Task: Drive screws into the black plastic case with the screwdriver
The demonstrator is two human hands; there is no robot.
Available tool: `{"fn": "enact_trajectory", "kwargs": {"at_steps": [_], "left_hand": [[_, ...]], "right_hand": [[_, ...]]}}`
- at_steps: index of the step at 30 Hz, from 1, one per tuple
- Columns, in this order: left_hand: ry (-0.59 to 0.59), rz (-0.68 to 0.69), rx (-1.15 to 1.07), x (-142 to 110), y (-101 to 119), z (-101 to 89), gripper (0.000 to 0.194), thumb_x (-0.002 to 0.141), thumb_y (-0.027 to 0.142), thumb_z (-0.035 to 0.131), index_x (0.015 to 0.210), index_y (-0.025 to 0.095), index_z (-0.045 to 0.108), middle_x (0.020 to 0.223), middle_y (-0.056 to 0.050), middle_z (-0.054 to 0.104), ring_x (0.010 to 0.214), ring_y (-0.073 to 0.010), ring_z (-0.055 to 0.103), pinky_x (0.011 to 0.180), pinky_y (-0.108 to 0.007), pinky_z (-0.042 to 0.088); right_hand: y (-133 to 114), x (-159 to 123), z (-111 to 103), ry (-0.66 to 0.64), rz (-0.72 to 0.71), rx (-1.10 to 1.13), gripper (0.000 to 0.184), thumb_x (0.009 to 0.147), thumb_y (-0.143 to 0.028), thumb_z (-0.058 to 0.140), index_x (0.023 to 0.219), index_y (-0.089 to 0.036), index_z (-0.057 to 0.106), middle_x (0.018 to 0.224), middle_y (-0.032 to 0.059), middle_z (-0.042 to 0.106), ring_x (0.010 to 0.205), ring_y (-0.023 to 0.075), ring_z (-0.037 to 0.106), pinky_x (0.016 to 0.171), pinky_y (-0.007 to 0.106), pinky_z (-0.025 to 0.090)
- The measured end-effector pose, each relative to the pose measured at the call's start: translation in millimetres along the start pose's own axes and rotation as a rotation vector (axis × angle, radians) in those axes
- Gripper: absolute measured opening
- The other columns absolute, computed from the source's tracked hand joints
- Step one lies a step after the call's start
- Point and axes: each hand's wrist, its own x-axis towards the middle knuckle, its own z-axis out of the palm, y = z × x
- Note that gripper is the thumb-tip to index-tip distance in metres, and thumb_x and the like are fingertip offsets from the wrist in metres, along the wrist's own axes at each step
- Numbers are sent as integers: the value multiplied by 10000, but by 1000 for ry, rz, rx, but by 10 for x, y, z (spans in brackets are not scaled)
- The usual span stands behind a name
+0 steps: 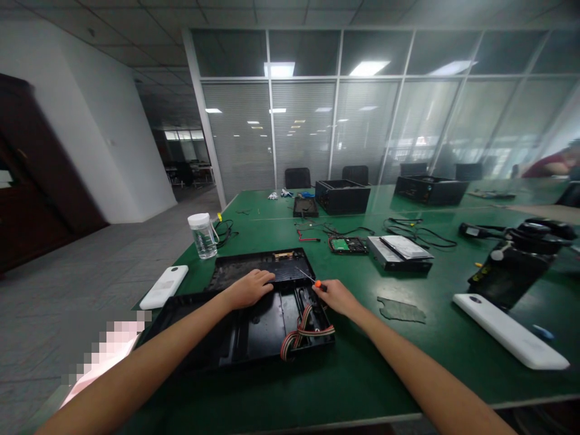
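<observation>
A black plastic casing (260, 323) lies opened on the green table in front of me, its shallow inside facing up. Behind it rests a second black panel (247, 269), their edges meeting. My left hand (251, 289) lies palm down over that joint, fingers stretched out. In my right hand (338, 297) is a screwdriver (321, 286) with an orange and black handle, gripped near the casing's right rear corner. Its thin shaft points up and left over the panel; whether the tip touches anything is too small to tell. A striped ribbon cable (301, 334) loops out at the casing's right side.
A clear bottle (205, 237) and a white case (164, 287) stand left. A green circuit board (347, 244), a disc drive (399, 254), cables, a dark flat scrap (401, 310), another white case (510, 331) and a black bag (512, 266) lie right. Black computer cases (343, 199) sit farther back.
</observation>
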Motion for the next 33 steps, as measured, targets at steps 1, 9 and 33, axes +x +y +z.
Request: {"fn": "enact_trajectory", "kwargs": {"at_steps": [1, 9, 33], "left_hand": [[-1, 21, 8, 36, 24, -28, 159, 857, 121, 423, 941, 144, 557, 1143, -135, 507, 1031, -226, 477, 877, -371, 385], [-92, 20, -17, 574, 234, -135, 182, 916, 193, 308, 940, 144, 482, 765, -69, 592, 654, -190, 579, 592, -288, 439], [278, -256, -564, 602, 361, 410, 185, 867, 156, 472, 989, 166, 610, 987, -46, 656, 916, -158, 601, 859, -270, 446]], "right_hand": [[-13, -3, -3, 1, -7, -36, 315, 852, -359, 428, 782, -174, 673, 730, 60, 672, 656, 163, 590, 589, 228, 351], [-38, -22, -59, 89, -27, -71, 325, 812, -300, 499, 1106, -211, 603, 1010, 68, 663, 904, 191, 598, 758, 250, 395], [77, 19, -239, 114, 19, -78, 208, 801, -313, 467, 777, -211, 647, 693, 15, 644, 597, 135, 529, 558, 227, 304]]}}
